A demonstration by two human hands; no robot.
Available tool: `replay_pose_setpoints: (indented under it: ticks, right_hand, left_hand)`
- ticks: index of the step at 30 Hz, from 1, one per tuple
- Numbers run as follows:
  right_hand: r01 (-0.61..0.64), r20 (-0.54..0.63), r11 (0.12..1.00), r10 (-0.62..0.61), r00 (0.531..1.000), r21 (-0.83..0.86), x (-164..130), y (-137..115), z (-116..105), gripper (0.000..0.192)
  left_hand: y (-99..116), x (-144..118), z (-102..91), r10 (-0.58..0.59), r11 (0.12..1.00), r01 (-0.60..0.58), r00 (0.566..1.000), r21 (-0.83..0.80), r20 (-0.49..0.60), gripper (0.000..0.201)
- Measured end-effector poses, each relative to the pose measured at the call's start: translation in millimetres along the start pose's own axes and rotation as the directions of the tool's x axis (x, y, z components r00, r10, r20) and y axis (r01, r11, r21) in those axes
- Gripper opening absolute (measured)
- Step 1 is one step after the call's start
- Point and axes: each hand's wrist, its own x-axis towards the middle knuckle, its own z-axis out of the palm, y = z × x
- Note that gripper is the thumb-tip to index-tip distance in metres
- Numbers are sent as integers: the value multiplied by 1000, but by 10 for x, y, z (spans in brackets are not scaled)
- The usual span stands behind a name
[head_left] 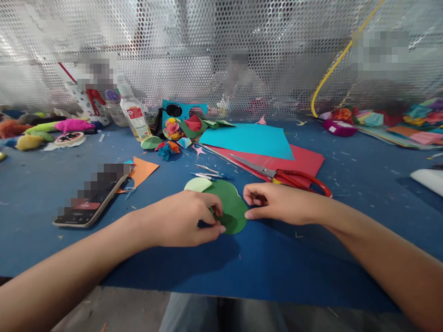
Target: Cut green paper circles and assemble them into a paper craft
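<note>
On the blue table in front of me lies a dark green paper cut-out with a rounded, scalloped edge. A light green paper piece sits at its upper left. My left hand is over the left part of the cut-out, its thumb and curled fingers closed on the green paper; the exact grip is partly hidden. At the right edge, the thumb tip of my right hand touches the paper. The right fingers are loosely curled, apart from the thumb, with nothing visible between them.
Red-handled scissors lie behind my right hand on red and blue paper. A phone and orange paper are at left. A bottle, pens and paper scraps stand or lie farther back, before a perforated metal panel.
</note>
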Motion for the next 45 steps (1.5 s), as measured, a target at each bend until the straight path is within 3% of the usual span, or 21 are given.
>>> replay_pose_setpoints:
  ticks: [5,9,15,18,25,31,33,36,41,43,45]
  right_hand:
    - [16,26,999,-17,1000,34,-27,7,-16,21]
    - [22,13,1000,-23,1000,19,-54,-35,-6,19]
    - [24,-159,999,-27,987,-22,-16,-122,65,22]
    - [59,-187,998,-63,980,-25,-1,-135,93,24]
    - [163,-101,986,-165,981,-31,-23,-131,87,22]
    - [236,-122,971,-237,964,-23,-22,-163,99,12]
    - [311,-168,948,-319,933,-72,-19,-163,117,8]
    - [451,-238,883,-469,850,-130,-20,-156,144,9]
    - [549,-323,806,-592,738,-224,-33,-150,164,13]
    - [555,-353,792,-610,710,-254,-37,-147,164,12]
    - [559,-378,783,-622,686,-274,-36,-140,166,11]
  left_hand:
    - [-77,38,21,-12,996,3,995,-95,-95,25]
    - [-151,77,95,-90,984,56,975,-170,-202,13]
    - [-212,88,200,-139,968,74,954,-239,-267,12]
    - [-228,90,225,-132,969,66,953,-240,-273,16]
    - [-220,106,229,-183,977,145,946,-155,-268,33]
    - [-211,113,211,-296,930,210,914,-302,-276,29]
    - [-216,119,204,-338,898,211,893,-387,-297,28]
    - [-231,132,200,-409,795,189,869,-577,-278,34]
    - [-238,152,187,-467,440,111,876,-891,-121,42]
    - [-230,153,169,-506,384,69,850,-921,-148,39]
    - [-221,150,149,-541,391,42,819,-919,-193,39]
